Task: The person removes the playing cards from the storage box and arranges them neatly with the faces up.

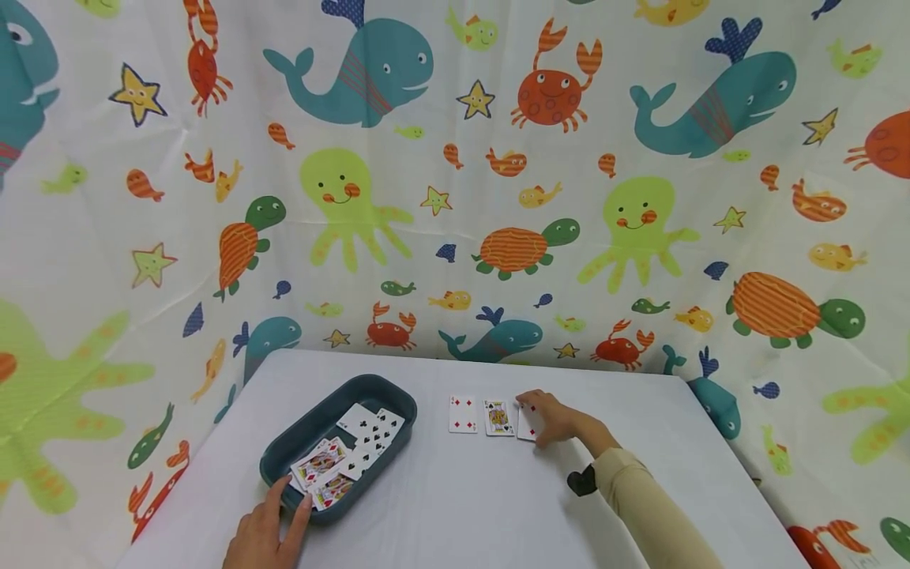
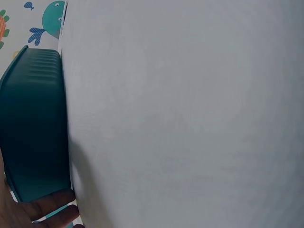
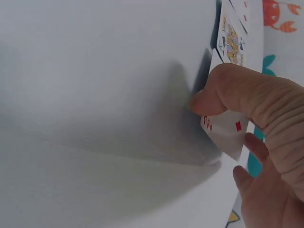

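In the head view, my right hand [image 1: 559,420] is over a two of diamonds [image 1: 524,427], the rightmost of three face-up cards in a row. The right wrist view shows the thumb on the near edge of that card and fingers at its far side, pinching it. To its left lie a king of spades [image 1: 499,418] and a red diamond card [image 1: 463,415]. My left hand [image 1: 265,533] touches the near end of a dark teal tray [image 1: 286,444], its fingers fairly straight at the rim. Inside the tray, several face-up playing cards [image 1: 359,446] overlap loosely.
A white cloth covers the table [image 1: 483,506]. Behind it hangs a curtain [image 1: 441,229] printed with sea animals, which also runs along both sides. A black heart shape [image 1: 581,480] shows beside the right sleeve [image 1: 647,498].
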`<state>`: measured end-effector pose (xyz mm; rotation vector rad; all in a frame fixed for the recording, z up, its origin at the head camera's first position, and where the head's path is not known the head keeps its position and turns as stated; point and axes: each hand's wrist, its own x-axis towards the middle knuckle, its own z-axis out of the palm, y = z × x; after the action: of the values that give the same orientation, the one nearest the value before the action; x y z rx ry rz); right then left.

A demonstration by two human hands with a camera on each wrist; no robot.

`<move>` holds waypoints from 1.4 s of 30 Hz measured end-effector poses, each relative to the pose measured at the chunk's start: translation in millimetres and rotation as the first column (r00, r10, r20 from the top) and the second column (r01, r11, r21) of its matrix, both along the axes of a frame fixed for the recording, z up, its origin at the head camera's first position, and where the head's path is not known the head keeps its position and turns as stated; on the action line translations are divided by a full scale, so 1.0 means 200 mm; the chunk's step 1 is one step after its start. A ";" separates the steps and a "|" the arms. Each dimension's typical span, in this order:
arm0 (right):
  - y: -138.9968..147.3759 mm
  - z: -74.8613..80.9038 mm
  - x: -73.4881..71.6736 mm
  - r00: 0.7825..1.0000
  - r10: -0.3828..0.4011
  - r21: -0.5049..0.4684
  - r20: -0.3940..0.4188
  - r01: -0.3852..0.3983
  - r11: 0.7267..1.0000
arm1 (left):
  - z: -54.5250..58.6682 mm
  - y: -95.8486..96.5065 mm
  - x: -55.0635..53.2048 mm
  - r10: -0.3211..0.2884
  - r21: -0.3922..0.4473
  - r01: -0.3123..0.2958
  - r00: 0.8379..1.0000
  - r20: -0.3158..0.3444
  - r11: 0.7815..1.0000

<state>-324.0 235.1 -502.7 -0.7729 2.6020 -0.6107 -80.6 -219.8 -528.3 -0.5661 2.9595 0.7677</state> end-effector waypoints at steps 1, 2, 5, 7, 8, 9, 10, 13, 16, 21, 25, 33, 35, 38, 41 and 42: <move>0.00 0.00 0.00 1.000 0.002 0.010 -0.005 -0.002 1.000 | 0.00 0.00 0.00 0.002 0.000 -0.002 1.000 0.004 1.000; -0.01 0.00 -0.01 1.000 0.003 0.017 -0.007 -0.003 1.000 | 0.00 0.00 0.00 0.003 -0.001 -0.003 1.000 0.007 1.000; -0.02 0.01 -0.01 1.000 -0.010 0.031 0.000 0.010 0.999 | -0.01 0.00 0.00 0.008 -0.003 -0.008 1.000 0.009 1.000; -0.03 0.02 -0.01 1.000 -0.025 0.038 0.010 0.024 0.999 | -0.01 0.00 0.00 0.010 -0.005 -0.010 1.000 0.010 1.000; -0.04 0.02 -0.01 0.999 -0.033 0.036 0.018 0.032 0.999 | -0.01 0.00 0.00 0.012 -0.006 -0.012 1.000 0.011 1.000; -0.04 0.02 -0.01 0.999 -0.039 0.035 0.024 0.038 0.999 | -0.01 0.00 -0.01 0.012 -0.007 -0.012 1.000 0.012 1.000; -0.04 0.02 -0.01 0.999 -0.045 0.035 0.030 0.044 0.998 | -0.01 0.00 -0.01 0.013 -0.007 -0.013 1.000 0.015 1.000; -0.04 0.03 -0.02 0.998 -0.057 0.028 0.037 0.056 0.998 | -0.01 0.00 -0.01 0.015 -0.009 -0.014 1.000 0.019 1.000; -0.04 0.03 -0.02 0.997 -0.071 0.028 0.039 0.070 0.997 | -0.01 0.00 -0.01 0.014 -0.010 -0.014 1.000 0.020 1.000; -0.04 0.02 -0.02 0.996 -0.086 0.020 0.037 0.086 0.996 | -0.01 -0.01 -0.02 0.012 -0.014 -0.012 1.000 0.014 1.000; -0.03 0.00 -0.01 0.994 -0.104 -0.002 0.031 0.104 0.995 | -0.01 -0.01 -0.02 0.007 -0.013 -0.007 1.000 0.006 1.000; -0.02 -0.05 0.04 0.985 -0.160 -0.188 0.060 0.168 0.968 | -0.01 -0.01 -0.02 0.007 -0.014 -0.007 1.000 0.002 1.000; -0.03 -0.07 0.06 0.983 -0.172 -0.245 0.070 0.184 0.952 | -0.01 -0.01 -0.02 0.003 -0.011 -0.003 1.000 0.000 1.000; -0.06 -0.09 0.10 0.978 -0.195 -0.332 0.069 0.207 0.920 | 0.00 -0.01 -0.02 -0.001 -0.007 0.001 1.000 0.001 1.000; -0.12 -0.11 0.15 0.973 -0.219 -0.420 0.074 0.229 0.878 | -0.01 -0.01 -0.02 -0.001 -0.007 0.001 1.000 0.006 1.000; -0.15 -0.11 0.16 0.973 -0.220 -0.448 0.071 0.228 0.864 | -0.01 -0.01 -0.02 0.000 -0.009 0.000 1.000 0.007 1.000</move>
<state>-292.3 206.0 -524.9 -0.5844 2.5787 -1.3258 -84.9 -221.9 -529.5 -0.5684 2.9575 0.7513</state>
